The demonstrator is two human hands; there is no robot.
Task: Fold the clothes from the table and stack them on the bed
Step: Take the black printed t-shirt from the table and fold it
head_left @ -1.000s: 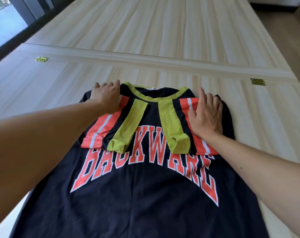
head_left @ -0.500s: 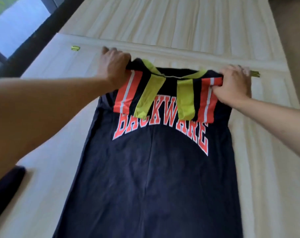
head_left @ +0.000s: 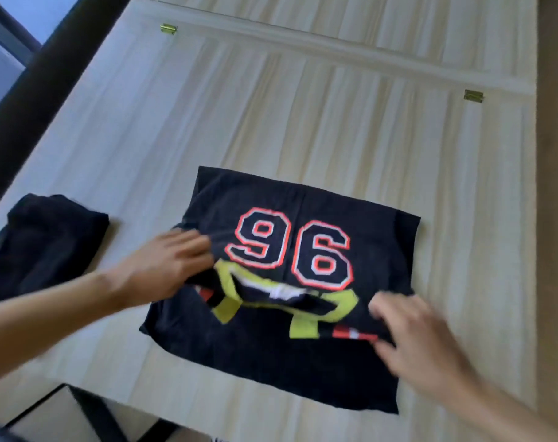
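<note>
A black jersey (head_left: 303,352) lies on the light wooden table (head_left: 271,122), its upper half folded down toward me so the number 96 faces up. The yellow-green collar and a red striped sleeve show along the folded edge. My left hand (head_left: 172,266) grips the jersey's left shoulder corner. My right hand (head_left: 411,342) is blurred at the right shoulder corner, fingers loosely spread over the fabric. A second dark garment (head_left: 48,244) lies crumpled on the table to the left.
Two brass hinges (head_left: 168,28) (head_left: 473,96) sit along a seam across the table's far part. The near table edge with a dark leg (head_left: 92,409) is below the jersey. A dark window frame runs along the left, and bare floor (head_left: 555,186) along the right.
Both hands have pulled the jersey's top edge from the far side down toward me, folding it in half so 96 shows instead of the lettering. The view has tilted down and left.
</note>
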